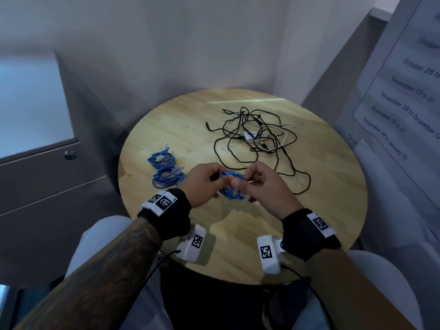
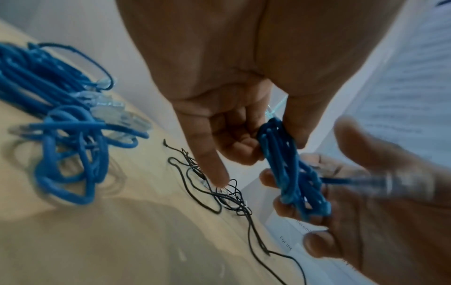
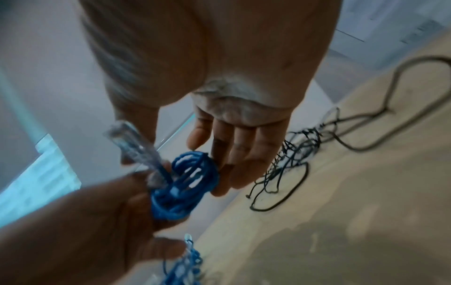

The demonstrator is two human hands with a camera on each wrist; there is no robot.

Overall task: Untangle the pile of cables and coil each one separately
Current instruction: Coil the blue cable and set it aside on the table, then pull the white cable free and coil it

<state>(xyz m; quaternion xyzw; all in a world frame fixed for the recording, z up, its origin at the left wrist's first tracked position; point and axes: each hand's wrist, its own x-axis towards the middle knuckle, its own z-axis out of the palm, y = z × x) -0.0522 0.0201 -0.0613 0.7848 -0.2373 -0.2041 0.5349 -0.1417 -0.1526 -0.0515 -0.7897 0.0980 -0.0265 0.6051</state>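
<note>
A small coil of blue network cable [image 1: 232, 188] hangs above the near part of the table, held between both hands. My left hand [image 1: 204, 182] grips its left side, thumb and curled fingers pinching the loops [image 2: 288, 160]. My right hand [image 1: 259, 184] holds the right side, its fingers round the coil [image 3: 190, 183]. The cable's clear plug [image 3: 131, 142] sticks out beside the thumb. Two more blue coils [image 1: 164, 171] lie on the table to the left. A tangle of black and white cables [image 1: 257, 136] lies further back.
The round wooden table [image 1: 238, 246] stands in a corner against white walls. A grey cabinet [image 1: 47, 163] is at the left, and a printed notice [image 1: 404, 91] hangs at the right. A black cable loop [image 1: 302, 184] trails near my right hand.
</note>
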